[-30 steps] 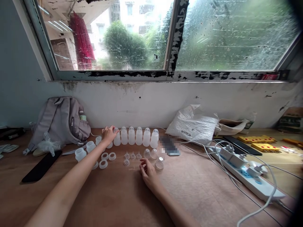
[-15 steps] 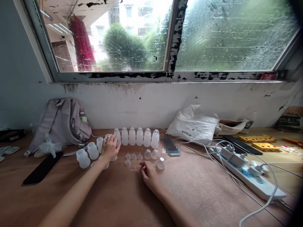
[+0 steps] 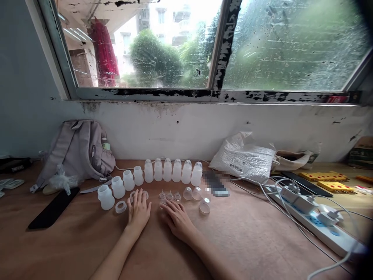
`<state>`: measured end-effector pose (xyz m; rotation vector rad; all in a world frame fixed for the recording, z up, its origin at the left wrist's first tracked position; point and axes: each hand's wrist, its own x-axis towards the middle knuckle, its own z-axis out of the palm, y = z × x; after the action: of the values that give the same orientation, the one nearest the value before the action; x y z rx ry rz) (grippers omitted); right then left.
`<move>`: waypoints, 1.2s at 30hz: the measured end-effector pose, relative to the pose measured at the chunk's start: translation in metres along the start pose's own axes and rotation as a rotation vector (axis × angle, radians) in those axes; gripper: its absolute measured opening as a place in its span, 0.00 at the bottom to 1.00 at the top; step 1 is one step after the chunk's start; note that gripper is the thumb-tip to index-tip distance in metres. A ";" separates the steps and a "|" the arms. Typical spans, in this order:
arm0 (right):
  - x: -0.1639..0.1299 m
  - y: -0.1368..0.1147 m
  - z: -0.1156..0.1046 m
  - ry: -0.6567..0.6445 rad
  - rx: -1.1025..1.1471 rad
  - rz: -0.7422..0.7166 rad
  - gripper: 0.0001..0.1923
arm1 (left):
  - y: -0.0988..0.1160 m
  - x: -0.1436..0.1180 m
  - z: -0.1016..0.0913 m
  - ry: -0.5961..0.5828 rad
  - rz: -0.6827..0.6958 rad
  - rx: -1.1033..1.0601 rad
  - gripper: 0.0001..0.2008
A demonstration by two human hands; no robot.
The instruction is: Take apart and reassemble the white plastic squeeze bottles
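Observation:
My left hand (image 3: 139,210) lies low over the table with its fingers stretched forward, partly covering white collar rings (image 3: 145,195). Another ring (image 3: 120,207) lies to its left. My right hand (image 3: 178,219) has its fingers reaching over a clear bottle teat (image 3: 162,205), mostly hidden beneath them. Several more teats (image 3: 169,195) stand just beyond it. Clear domed caps (image 3: 204,206) are to its right. Open white baby bottles (image 3: 118,187) stand in a slanting row at the left. A row of capped bottles (image 3: 167,171) stands behind the hands.
A grey backpack (image 3: 78,151) and a black flat object (image 3: 54,210) are at the left. A silvery bag (image 3: 244,157) lies by the wall. At the right are a white power strip (image 3: 320,225) with cables and yellow parts (image 3: 323,177).
My left hand has drawn back from the capped bottle at the row's left end, down to the rings. My right hand has moved left onto a teat. The view has shifted slightly.

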<state>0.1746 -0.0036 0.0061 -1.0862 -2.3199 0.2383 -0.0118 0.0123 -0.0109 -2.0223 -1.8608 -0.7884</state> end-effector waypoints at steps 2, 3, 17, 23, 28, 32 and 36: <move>-0.002 0.000 -0.003 0.037 0.071 -0.008 0.16 | -0.004 0.000 -0.001 -0.024 0.007 -0.010 0.13; -0.004 0.000 -0.004 0.039 0.103 -0.012 0.15 | -0.004 0.000 -0.003 -0.033 0.019 -0.031 0.11; -0.001 0.010 -0.012 0.206 0.532 0.215 0.11 | 0.031 -0.009 -0.018 -0.069 0.170 -0.563 0.16; 0.003 0.016 -0.012 0.323 0.610 0.350 0.11 | 0.040 -0.010 -0.013 -0.173 0.206 -0.491 0.15; 0.003 0.017 -0.009 0.288 0.585 0.356 0.11 | 0.038 -0.010 -0.004 -0.251 0.163 -0.431 0.16; 0.003 0.019 -0.007 0.284 0.554 0.359 0.11 | 0.039 -0.009 -0.005 -0.246 0.143 -0.436 0.17; 0.003 0.019 -0.006 0.283 0.527 0.330 0.11 | 0.042 -0.007 -0.011 -0.202 0.139 -0.476 0.08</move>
<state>0.1886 0.0108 0.0051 -1.1287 -1.6829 0.7249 0.0267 -0.0046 0.0005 -2.5740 -1.7256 -1.1070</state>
